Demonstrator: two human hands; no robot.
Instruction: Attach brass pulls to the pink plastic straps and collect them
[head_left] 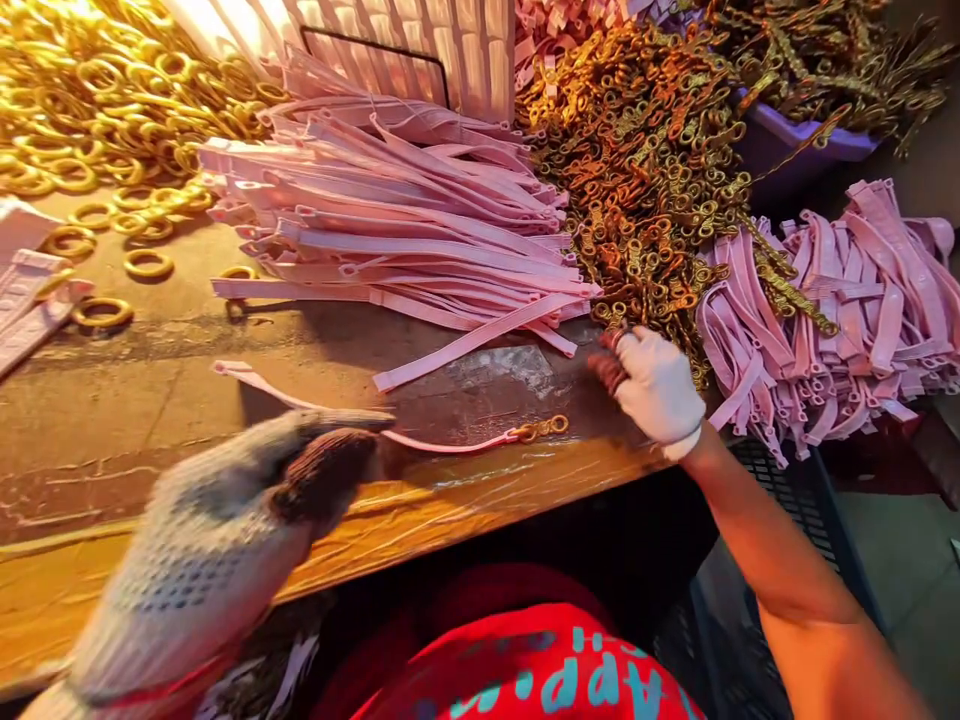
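Observation:
My left hand [247, 510], in a knitted white glove with dark fingers, is closed on a narrow pink strap [450, 447] close to the table's front edge. One end of this strap sticks out left of the hand. At its right end hangs a small gold metal link [546, 428]. My right hand [652, 385], in a white glove with dark fingertips, is by the lower edge of a heap of gold metal links [645, 200]. Its fingers are curled together and slightly blurred; anything between them is hidden.
A bundle of pink straps [412, 220] lies mid-table, one strap jutting forward. Gold rings [148, 265] are heaped at left. More pink straps [847, 300] hang over the right edge. A purple container [795, 150] with gold pieces and a ribbed white container [480, 60] stand behind.

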